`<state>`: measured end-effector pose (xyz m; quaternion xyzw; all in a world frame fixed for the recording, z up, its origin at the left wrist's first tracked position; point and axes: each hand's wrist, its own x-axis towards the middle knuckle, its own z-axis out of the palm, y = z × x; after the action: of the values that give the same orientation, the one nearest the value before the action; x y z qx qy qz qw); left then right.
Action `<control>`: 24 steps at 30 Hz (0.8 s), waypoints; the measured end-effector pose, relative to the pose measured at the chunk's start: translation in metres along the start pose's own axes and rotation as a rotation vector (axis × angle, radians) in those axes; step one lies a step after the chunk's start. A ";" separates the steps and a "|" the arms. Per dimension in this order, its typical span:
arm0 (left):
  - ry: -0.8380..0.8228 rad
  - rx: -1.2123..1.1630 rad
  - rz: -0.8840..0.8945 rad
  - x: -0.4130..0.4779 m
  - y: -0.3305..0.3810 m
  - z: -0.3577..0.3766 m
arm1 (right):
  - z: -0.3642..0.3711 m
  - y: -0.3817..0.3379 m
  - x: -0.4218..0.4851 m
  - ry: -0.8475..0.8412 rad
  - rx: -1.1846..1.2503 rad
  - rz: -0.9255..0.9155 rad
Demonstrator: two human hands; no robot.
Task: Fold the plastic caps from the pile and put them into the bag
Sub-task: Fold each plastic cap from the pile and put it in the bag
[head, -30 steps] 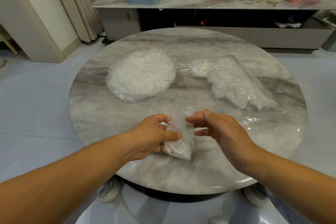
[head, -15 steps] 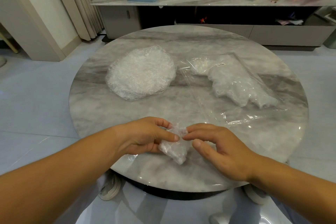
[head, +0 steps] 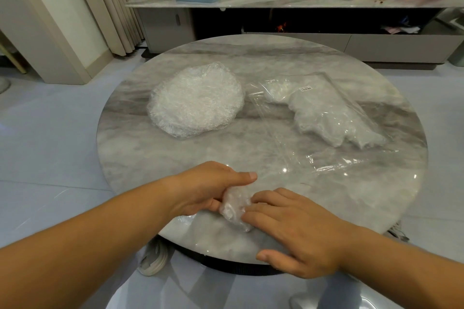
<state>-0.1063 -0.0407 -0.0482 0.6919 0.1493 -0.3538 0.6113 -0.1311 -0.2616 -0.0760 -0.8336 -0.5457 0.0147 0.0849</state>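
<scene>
Hands both low at the near edge of the round grey marble table (head: 263, 246): left hand (head: 208, 187) pinches one crumpled clear plastic cap (head: 234, 204), right hand (head: 298, 231) presses it flat-fingered. Behind: one heap of clear caps (head: 195, 99), one clear plastic bag (head: 324, 113).

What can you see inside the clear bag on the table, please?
The clear bag holds a heap of crumpled white plastic caps. How many, and what lies beneath them, stays hidden.
</scene>
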 end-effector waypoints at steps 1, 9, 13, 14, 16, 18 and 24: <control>0.044 0.045 0.027 0.002 -0.003 0.003 | 0.000 -0.002 0.001 -0.012 -0.020 0.000; 0.118 -0.184 0.116 0.003 0.002 -0.013 | -0.009 0.000 -0.013 0.213 0.411 0.276; 0.141 -0.233 0.222 0.003 0.012 -0.006 | -0.021 -0.001 -0.007 0.342 0.979 0.661; 0.131 -0.242 0.244 0.003 0.015 -0.002 | -0.023 0.001 -0.003 0.387 1.156 0.714; 0.100 -0.249 0.281 0.003 0.023 0.007 | -0.030 0.006 0.000 0.439 1.462 0.771; 0.077 -0.248 0.315 0.003 0.030 0.016 | -0.039 0.010 0.000 0.470 1.572 0.795; 0.081 -0.221 0.421 0.007 0.055 0.049 | -0.060 0.027 -0.016 0.644 1.363 0.839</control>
<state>-0.0814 -0.1004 -0.0121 0.6505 0.0641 -0.1721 0.7370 -0.1062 -0.2942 -0.0219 -0.6969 -0.0140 0.1321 0.7048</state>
